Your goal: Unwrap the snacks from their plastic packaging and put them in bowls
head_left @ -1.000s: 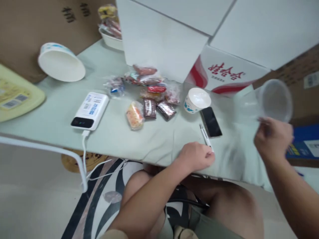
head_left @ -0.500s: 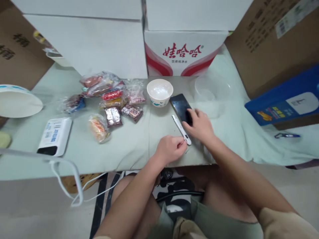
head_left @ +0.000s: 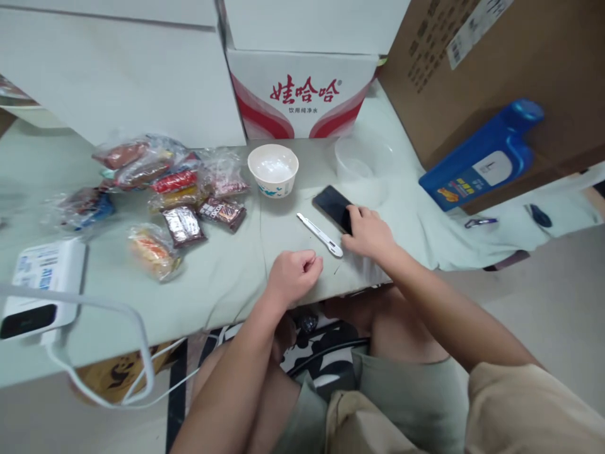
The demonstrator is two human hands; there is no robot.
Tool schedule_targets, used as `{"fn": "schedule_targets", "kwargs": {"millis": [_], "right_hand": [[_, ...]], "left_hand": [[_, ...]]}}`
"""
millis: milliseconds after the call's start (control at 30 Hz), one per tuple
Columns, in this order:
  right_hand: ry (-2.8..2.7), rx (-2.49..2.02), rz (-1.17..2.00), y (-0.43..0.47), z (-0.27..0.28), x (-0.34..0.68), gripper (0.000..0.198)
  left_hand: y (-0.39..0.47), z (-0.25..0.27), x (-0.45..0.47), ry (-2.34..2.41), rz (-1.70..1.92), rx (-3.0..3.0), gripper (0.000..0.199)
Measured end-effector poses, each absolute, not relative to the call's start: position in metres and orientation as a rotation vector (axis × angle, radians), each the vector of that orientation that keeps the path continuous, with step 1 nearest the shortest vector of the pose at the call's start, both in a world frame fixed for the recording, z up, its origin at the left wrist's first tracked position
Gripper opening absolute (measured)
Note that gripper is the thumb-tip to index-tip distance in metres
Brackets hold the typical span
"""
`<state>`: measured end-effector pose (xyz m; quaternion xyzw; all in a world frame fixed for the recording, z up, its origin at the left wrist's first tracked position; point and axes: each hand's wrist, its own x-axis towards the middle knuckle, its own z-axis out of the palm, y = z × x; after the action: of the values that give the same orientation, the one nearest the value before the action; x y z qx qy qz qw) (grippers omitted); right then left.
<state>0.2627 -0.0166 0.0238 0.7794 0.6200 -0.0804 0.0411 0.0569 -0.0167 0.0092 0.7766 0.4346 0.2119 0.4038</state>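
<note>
My right hand [head_left: 371,234] grips the near end of a black smartphone [head_left: 332,207] lying on the table, thumb on one side and fingers on the other. Left of the phone lies a white utility knife [head_left: 319,234], untouched. Close to the knife's near end, my left hand [head_left: 295,275] rests by the table edge, curled into a fist with nothing showing in it. Beyond the knife stands a white bowl [head_left: 273,173] with a blue-green pattern. A clear plastic tub [head_left: 355,165] is behind the phone.
Wrapped snacks [head_left: 182,226] lie in a pile on the left. A white power bank [head_left: 45,280] with a cable [head_left: 137,315] sits at the left front. Cartons [head_left: 302,94] line the back. A blue bottle [head_left: 486,157] leans by a brown box [head_left: 496,69] on the right.
My left hand has drawn back from the knife, towards the left. The phone has turned slightly under my right hand. The camera view has swung to the right.
</note>
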Motion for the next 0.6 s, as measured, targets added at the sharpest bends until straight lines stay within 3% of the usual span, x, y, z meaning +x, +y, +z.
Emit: {"fn": "schedule_targets", "kwargs": {"millis": [333,433,600], "right_hand": [[1.617,2.57,0.112,-0.115,0.013,0.394,0.062],[1.698,2.546,0.07,-0.121,0.007,0.398,0.068],[1.751,2.576,-0.018,-0.116,-0.007,0.389,0.055]], "left_hand": [[-0.023,0.01,0.063,1.072,0.527,1.993,0.039],[-0.023,0.01,0.069,1.071,0.514,2.003,0.038],[-0.019,0.008,0.075,1.105,0.483,2.019,0.039]]}}
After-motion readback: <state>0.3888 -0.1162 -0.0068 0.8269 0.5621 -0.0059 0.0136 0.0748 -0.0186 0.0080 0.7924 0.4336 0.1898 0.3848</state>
